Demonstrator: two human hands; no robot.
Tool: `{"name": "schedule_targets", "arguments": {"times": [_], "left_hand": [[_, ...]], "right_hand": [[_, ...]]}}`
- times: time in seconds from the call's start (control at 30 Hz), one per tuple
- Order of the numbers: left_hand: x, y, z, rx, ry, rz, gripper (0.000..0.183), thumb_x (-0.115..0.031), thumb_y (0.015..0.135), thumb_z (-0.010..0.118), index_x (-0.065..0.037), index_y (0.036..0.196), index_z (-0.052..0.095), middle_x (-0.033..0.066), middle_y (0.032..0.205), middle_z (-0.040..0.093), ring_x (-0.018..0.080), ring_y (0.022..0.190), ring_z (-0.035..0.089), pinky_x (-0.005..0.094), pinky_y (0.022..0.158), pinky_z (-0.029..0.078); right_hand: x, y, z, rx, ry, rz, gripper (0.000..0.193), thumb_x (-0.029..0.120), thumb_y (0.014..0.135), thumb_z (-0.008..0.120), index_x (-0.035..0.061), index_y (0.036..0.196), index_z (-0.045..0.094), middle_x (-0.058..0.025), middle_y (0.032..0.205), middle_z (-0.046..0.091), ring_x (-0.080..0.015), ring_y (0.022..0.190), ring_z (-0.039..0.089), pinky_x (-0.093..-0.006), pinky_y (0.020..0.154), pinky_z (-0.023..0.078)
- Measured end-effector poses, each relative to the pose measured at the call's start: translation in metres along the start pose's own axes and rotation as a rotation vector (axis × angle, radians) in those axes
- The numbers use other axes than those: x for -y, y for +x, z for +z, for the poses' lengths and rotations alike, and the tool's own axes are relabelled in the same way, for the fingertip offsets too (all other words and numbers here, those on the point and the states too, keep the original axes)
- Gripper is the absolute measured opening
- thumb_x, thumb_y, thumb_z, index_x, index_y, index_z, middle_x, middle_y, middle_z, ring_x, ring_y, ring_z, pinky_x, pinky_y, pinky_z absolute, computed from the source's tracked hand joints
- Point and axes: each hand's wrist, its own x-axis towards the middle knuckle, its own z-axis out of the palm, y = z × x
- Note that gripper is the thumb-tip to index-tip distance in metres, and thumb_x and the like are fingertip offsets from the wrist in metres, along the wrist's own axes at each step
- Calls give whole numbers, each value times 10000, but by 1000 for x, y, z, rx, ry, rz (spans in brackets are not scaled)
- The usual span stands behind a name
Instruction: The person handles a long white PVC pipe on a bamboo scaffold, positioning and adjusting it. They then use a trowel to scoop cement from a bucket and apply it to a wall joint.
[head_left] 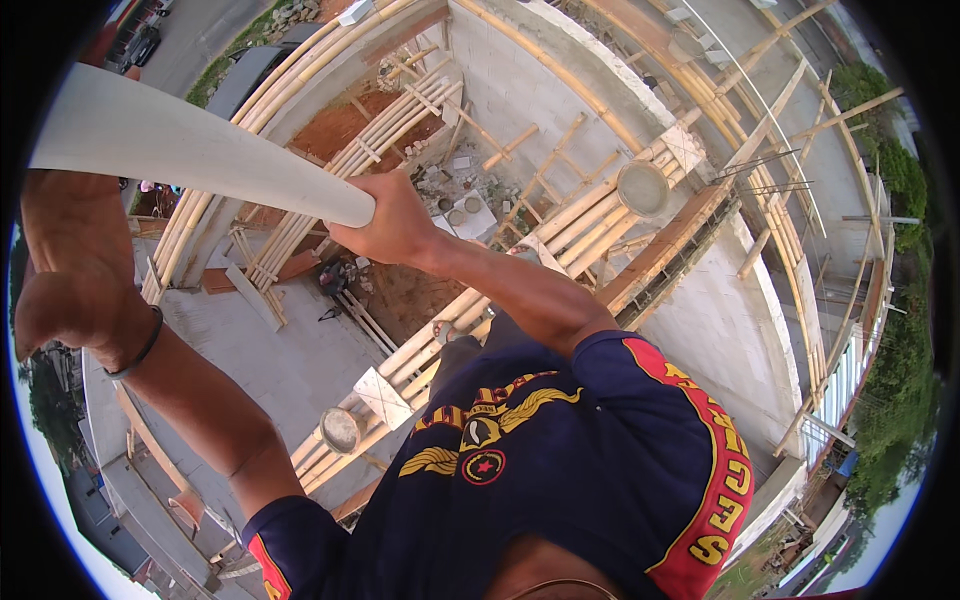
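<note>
Nearest the camera, a pale bar (200,143) is seen reaching in from the upper left, its far end held in the grip. That end is grasped by the right hand (390,218), whose fingers are curled tightly around it. Left of the grip, the left hand (80,270) is raised beneath the bar's wider-looking part, with its fingertips largely hidden; whether the bar is also grasped there cannot be told. A dark wristband (140,345) is worn on that arm. Below and to the right of the grip, a dark blue shirt (520,500) with red and yellow trim is worn. Past the grip, a platform of bamboo poles (600,222) is stretched diagonally across the view. A round container of grey mix (643,187) is set on it to the right of the grip, and a second grey-filled container (342,430) is set on it below the grip. Just beside the latter, a square white board (383,398) is laid. Far beneath the grip, rubble (450,180) and reddish soil (350,125) are bordered by a grey block wall (560,85).
</note>
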Motion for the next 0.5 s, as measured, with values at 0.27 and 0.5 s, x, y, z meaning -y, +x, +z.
{"name": "schedule_targets", "arguments": {"times": [0.27, 0.5], "left_hand": [[131, -177, 217, 119, -89, -833, 529, -248, 798, 755, -35, 1244, 564, 106, 1213, 595, 203, 1088, 546, 330, 950, 425], [67, -74, 209, -552, -662, -829, 152, -154, 873, 637, -71, 809, 527, 35, 668, 514, 173, 631, 507, 340, 726, 430]], "right_hand": [[108, 49, -23, -179, -40, -92, 270, 193, 725, 772, -47, 714, 650, -188, 635, 651, -312, 652, 696, -345, 594, 524], [56, 64, -90, -10, 171, -512, 1151, 539, 554, 887, -11, 1378, 301, -220, 1133, 573, -340, 1075, 594, -397, 938, 469]]}}
